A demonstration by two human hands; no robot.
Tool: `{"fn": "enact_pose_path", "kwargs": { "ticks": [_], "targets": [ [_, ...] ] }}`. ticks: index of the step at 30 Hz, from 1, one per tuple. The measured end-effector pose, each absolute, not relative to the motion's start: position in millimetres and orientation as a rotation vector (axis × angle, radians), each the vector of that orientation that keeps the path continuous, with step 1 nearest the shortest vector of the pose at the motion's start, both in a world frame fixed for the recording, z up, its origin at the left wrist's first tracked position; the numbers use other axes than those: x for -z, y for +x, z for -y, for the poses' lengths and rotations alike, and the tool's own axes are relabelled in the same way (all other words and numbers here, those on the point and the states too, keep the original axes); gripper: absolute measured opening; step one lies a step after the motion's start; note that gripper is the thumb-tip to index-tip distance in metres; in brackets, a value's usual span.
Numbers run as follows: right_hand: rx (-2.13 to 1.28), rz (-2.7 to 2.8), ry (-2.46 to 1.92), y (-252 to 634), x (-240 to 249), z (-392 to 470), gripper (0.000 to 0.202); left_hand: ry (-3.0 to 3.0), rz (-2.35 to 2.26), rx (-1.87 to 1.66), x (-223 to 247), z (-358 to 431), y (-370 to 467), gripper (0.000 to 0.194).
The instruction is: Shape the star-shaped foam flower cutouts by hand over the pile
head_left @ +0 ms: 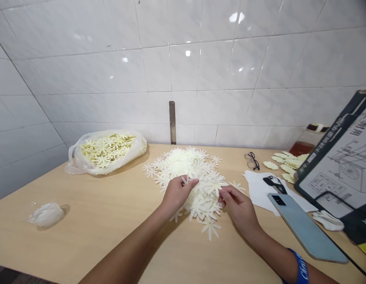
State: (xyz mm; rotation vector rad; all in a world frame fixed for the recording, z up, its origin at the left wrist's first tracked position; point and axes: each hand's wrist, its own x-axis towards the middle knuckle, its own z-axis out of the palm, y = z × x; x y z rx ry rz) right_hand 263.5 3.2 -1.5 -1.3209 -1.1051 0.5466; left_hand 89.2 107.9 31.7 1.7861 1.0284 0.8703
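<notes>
A loose pile of pale, many-petalled flower cutouts [183, 161] lies heaped on the table before me. My right hand [240, 207] pinches the edge of one flower cutout [216, 186] between thumb and fingertips, just over the right side of the heap. At the heap's near left side, my left hand [176, 194] is closed, thumb pointing right, with the pale petals of a flower cutout [185, 180] showing between thumb and fingers. Its other fingers are mostly hidden. A single flower cutout [210, 228] lies nearest me, below the pile.
A plastic bag [141, 146] of yellowish flower cutouts stands back left; a small clear bag [47, 215] lies front left. On the right are eyeglasses [252, 161], white paper [256, 185], a phone [309, 228], scalloped cutouts [289, 161], a jar [304, 144] and a leaning box [339, 157].
</notes>
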Motion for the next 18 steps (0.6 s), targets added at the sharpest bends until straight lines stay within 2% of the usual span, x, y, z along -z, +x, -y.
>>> {"fn": "enact_pose_path", "kwargs": {
  "ticks": [3,7,12,16,18],
  "targets": [
    [-0.549,1.08,-1.323,265,3,-4,0.031,1.864,-0.994,-0.877,-32,-111,87,0.044],
    [-0.556,1.064,-1.34,266,4,-4,0.031,1.845,-0.937,-0.946,-33,-116,85,0.031],
    [-0.553,1.071,-1.315,264,2,-4,0.03,1.923,-1.004,-0.915,-33,-123,81,0.041],
    [-0.546,1.095,-1.297,264,2,-4,0.03,2.118,-1.031,-0.977,-35,-122,78,0.028],
    [-0.543,1.114,-1.278,264,4,-4,0.029,2.211,-1.039,-1.079,-36,-119,78,0.029]
  ]
}}
